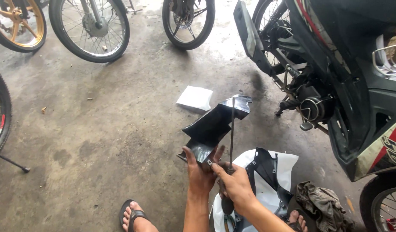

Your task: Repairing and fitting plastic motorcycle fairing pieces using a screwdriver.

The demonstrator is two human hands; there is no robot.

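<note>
My left hand point(199, 169) grips the lower end of a glossy black plastic motorcycle panel point(216, 123), held up over the concrete floor. My right hand point(235, 182) is closed around the dark handle of a long screwdriver point(231, 131); its thin shaft points up and away, crossing in front of the panel. The two hands touch each other at the panel's lower edge. Below them lies a white and dark fairing piece point(271, 176) on the floor.
A dark motorcycle point(335, 77) stands at the right with its engine exposed. Several other wheels point(89, 26) line the far edge. A white folded cloth point(195, 98) lies on the floor, a dirty rag point(322, 204) near my right foot. My left foot wears a sandal point(135, 217).
</note>
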